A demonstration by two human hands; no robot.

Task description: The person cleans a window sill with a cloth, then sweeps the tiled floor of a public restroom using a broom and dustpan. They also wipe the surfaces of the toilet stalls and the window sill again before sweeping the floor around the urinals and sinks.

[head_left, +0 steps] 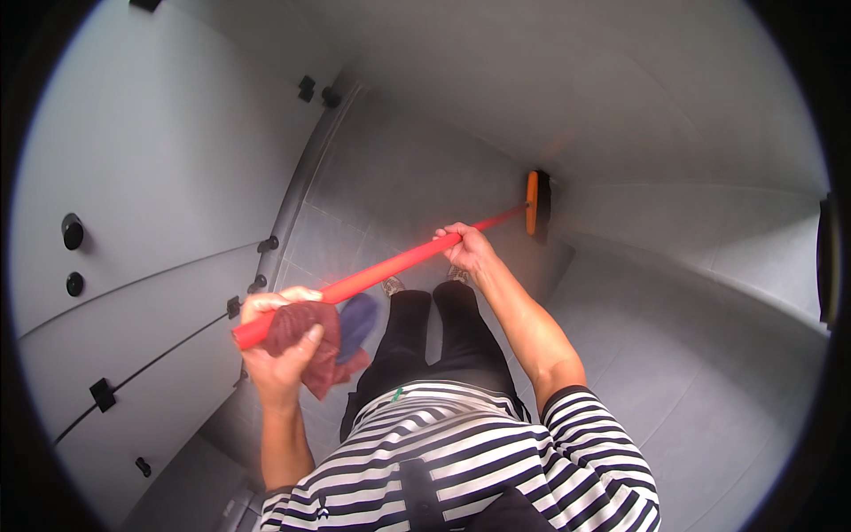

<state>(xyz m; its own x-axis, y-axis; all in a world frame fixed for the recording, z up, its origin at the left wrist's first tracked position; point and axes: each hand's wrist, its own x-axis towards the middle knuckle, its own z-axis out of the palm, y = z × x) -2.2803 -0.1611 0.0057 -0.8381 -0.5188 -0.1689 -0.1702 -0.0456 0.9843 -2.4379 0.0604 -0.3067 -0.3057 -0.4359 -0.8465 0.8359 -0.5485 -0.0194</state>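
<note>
A broom with a long red handle (381,274) slants from the lower left up to the right, and its orange head (532,202) with dark bristles rests by the foot of the far wall. Near the handle's end, my left hand (279,346) is closed round both the handle and a dark red cloth (306,335). A blue cloth (359,324), blurred, hangs beside the red one. Farther along, my right hand (467,246) grips the handle about midway, its fingers wrapped round it.
Grey partition panels (168,160) with black knobs and hinges stand at my left. Grey floor tiles (332,230) lie around my shoes. The far wall (567,89) and a pale ledge (709,222) bound the right side.
</note>
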